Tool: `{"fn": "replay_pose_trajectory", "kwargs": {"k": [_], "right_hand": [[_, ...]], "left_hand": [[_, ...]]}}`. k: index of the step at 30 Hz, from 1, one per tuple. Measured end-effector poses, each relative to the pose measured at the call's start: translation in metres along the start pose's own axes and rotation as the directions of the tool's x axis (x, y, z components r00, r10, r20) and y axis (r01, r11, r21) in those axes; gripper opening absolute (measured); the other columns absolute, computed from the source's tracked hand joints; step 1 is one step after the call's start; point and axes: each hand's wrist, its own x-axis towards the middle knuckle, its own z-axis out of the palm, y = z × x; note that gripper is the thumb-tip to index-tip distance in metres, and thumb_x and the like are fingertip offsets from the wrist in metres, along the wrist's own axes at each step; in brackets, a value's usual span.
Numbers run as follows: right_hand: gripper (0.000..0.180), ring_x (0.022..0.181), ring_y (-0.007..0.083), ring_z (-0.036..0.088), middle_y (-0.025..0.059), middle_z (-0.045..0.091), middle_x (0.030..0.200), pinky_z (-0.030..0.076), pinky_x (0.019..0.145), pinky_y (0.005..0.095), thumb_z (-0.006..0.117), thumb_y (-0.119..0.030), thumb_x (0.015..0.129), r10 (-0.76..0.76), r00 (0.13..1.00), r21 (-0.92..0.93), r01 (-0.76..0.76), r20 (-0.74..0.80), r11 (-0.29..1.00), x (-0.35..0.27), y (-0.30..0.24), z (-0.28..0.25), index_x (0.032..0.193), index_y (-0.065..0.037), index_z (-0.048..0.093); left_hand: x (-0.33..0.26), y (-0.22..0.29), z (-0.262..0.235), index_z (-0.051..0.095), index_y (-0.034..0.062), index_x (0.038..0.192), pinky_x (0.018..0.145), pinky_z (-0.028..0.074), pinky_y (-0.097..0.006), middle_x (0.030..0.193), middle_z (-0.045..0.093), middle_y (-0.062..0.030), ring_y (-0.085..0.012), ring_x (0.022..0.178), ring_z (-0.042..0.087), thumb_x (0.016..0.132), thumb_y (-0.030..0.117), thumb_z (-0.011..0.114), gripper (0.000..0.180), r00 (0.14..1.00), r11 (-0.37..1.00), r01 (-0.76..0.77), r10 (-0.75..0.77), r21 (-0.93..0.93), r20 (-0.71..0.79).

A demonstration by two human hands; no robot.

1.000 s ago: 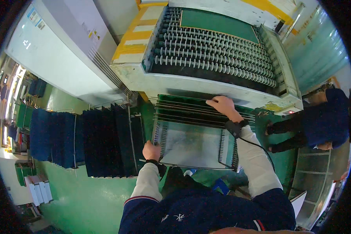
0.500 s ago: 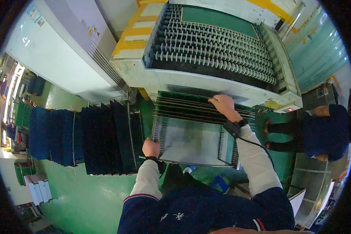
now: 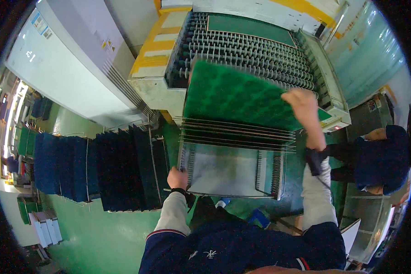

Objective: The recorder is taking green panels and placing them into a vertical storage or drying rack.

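Note:
My right hand (image 3: 301,102) is closed on the right edge of a large green circuit board panel (image 3: 237,93). The panel is raised and tilted, its upper edge in front of the rollers and its lower edge just behind the rack's boards. Several more thin boards (image 3: 237,135) stand on edge in the far part of a wire rack (image 3: 233,196). Bare spring-like slots line both sides of the rack's near part, over a pale base. My left hand (image 3: 177,178) is closed on the rack's left side rail; its fingertips are partly hidden.
Beyond the rack stands a roller conveyor (image 3: 255,55) with another flat green panel (image 3: 251,29) on it. Racks of dark panels (image 3: 123,169) stand at left, below a white cabinet (image 3: 55,68). Another person (image 3: 381,160) stands at right. A blue object (image 3: 259,218) lies near my feet.
My right hand has moved up and to the right, lifting a green circuit board panel out of the rack toward the rollers. My left hand stays on the rack's side.

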Motion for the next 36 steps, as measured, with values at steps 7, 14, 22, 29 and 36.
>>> {"fn": "replay_pose_trajectory", "kwargs": {"k": [7, 14, 22, 29, 36], "right_hand": [[0.029, 0.085, 0.0192, 0.064, 0.0037, 0.071, 0.094, 0.05, 0.077, 0.033, 0.069, -0.027, 0.094, 0.662, 0.726, 0.92, -0.11, -0.184, 0.376, 0.009, 0.048, -0.071, 0.11, -0.003, 0.07], [0.023, 0.083, 0.0248, 0.065, 0.0034, 0.07, 0.093, 0.054, 0.075, 0.0403, 0.068, -0.02, 0.094, 0.6, 0.791, 0.536, -0.558, 0.115, 0.633, -0.038, 0.083, 0.015, 0.114, -0.01, 0.065], [0.012, 0.077, 0.0236, 0.066, 0.0103, 0.069, 0.086, 0.057, 0.074, 0.0401, 0.071, -0.016, 0.092, 0.462, 0.693, 0.813, -0.326, 0.553, -0.483, -0.052, 0.051, 0.125, 0.092, -0.007, 0.064], [0.018, 0.074, 0.022, 0.066, 0.0102, 0.069, 0.085, 0.056, 0.071, 0.0353, 0.07, -0.022, 0.093, 0.561, 0.492, 0.745, -0.489, 0.665, -0.453, -0.041, 0.029, 0.138, 0.091, -0.007, 0.062], [0.026, 0.072, 0.0192, 0.066, 0.0084, 0.07, 0.086, 0.055, 0.065, 0.0327, 0.07, -0.03, 0.093, 0.491, 0.46, 0.659, -0.643, 0.74, -0.391, -0.021, 0.022, 0.138, 0.093, -0.004, 0.065]], "left_hand": [[-0.001, -0.002, -0.002, 0.065, 0.0006, 0.093, 0.079, 0.055, -0.051, 0.093, 0.07, -0.0228, -0.0425, 0.09, 0.068, 0.081, 0.033, 0.07, 0.035, 1.0, 1.0, -0.011, 0.011, -0.007, -0.015], [0.001, -0.004, 0.0, 0.066, 0.0001, 0.094, 0.08, 0.055, -0.05, 0.093, 0.071, -0.022, -0.0418, 0.09, 0.069, 0.079, 0.033, 0.072, 0.036, 1.0, 1.0, 0.007, -0.007, 0.016, 0.01], [0.002, -0.006, -0.002, 0.066, 0.0009, 0.096, 0.081, 0.055, -0.05, 0.096, 0.07, -0.0232, -0.0419, 0.091, 0.069, 0.08, 0.038, 0.07, 0.04, 0.999, 1.0, 0.022, -0.023, 0.022, 0.046], [0.003, -0.008, 0.004, 0.066, 0.0014, 0.094, 0.08, 0.055, -0.05, 0.095, 0.07, -0.0233, -0.0421, 0.09, 0.068, 0.08, 0.038, 0.071, 0.039, 1.0, 1.0, 0.026, -0.026, 0.014, 0.011], [0.0, -0.004, 0.0, 0.066, 0.0027, 0.094, 0.08, 0.054, -0.05, 0.095, 0.07, -0.0217, -0.0416, 0.09, 0.068, 0.08, 0.036, 0.073, 0.037, 0.999, 0.998, 0.033, -0.032, -0.055, 0.018]]}}
